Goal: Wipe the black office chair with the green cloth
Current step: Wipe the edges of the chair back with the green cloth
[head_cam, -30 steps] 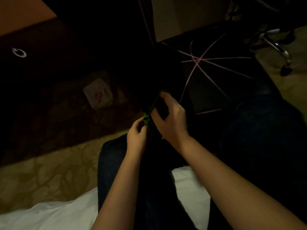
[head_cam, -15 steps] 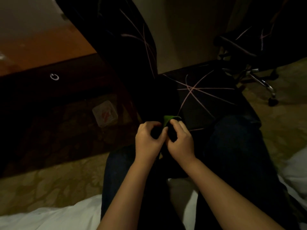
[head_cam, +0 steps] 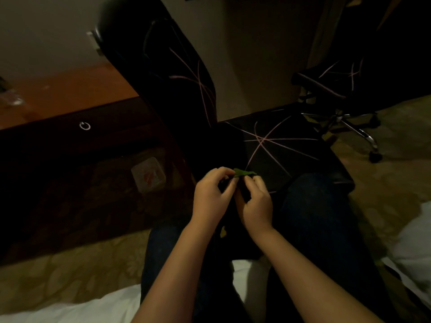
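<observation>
The black office chair (head_cam: 275, 145), marked with thin pink lines, stands right in front of my knees, its tall backrest (head_cam: 168, 73) rising at the left. A small green cloth (head_cam: 243, 172) shows as a folded edge just above my fingers, over the seat's near edge. My left hand (head_cam: 211, 197) and my right hand (head_cam: 255, 201) sit side by side, both pinching the cloth with curled fingers. Most of the cloth is hidden in the dark between my hands.
A dark wooden desk (head_cam: 70, 106) with a ring drawer pull (head_cam: 84, 126) stands at the left. A pale plastic packet (head_cam: 148, 174) lies on the patterned carpet under it. A second black chair (head_cam: 338, 89) on a chrome wheeled base is at the right. White bedding (head_cam: 58, 311) lies beneath me.
The view has tilted up, bringing the backrest and second chair into sight. My hands came together, and more of the green cloth edge now shows above my fingers.
</observation>
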Demonstrator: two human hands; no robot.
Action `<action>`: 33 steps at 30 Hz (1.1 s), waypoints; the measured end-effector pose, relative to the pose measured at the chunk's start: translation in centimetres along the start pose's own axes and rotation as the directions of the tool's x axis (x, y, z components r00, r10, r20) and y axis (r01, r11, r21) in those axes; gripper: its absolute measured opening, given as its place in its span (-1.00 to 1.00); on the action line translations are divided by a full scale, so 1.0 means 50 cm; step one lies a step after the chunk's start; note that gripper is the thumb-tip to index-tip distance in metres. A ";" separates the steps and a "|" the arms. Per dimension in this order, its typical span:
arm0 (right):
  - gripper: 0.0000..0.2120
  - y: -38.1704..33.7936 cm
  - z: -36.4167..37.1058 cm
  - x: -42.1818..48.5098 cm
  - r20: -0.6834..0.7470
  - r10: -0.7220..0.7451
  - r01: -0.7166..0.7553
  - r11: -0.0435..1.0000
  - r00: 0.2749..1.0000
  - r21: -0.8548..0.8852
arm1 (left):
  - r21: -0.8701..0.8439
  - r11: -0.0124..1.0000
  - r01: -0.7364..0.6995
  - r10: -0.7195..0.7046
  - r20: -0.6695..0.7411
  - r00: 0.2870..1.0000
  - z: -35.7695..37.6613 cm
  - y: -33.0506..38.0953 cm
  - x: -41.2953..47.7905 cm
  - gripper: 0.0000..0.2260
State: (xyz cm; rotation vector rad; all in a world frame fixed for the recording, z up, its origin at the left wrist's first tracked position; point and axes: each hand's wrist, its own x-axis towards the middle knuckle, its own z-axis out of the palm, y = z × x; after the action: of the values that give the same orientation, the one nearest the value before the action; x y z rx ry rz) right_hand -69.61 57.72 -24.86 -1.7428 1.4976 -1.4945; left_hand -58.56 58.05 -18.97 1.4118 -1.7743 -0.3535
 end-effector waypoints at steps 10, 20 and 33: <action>-0.82 0.030 0.048 0.077 -0.055 0.023 -0.029 0.994 0.998 -0.107 | -0.051 0.994 0.093 -0.096 -0.053 0.994 0.027 -0.049 -0.009 -0.88; -0.96 0.078 0.138 0.106 0.060 0.249 -0.247 0.968 0.967 -0.037 | 0.024 0.797 0.603 -0.603 -0.029 0.797 -0.003 -0.192 0.024 -0.59; -0.74 0.102 0.188 0.090 -0.008 0.257 -0.257 0.966 0.966 0.011 | 0.103 0.848 0.519 -0.527 0.067 0.847 -0.003 -0.233 0.092 -0.51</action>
State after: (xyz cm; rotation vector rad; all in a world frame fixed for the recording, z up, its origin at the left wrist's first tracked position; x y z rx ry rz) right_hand -64.35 48.92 -30.29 -1.4716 1.6461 -1.3750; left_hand -50.74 50.06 -24.60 1.9653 -1.4563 -0.6487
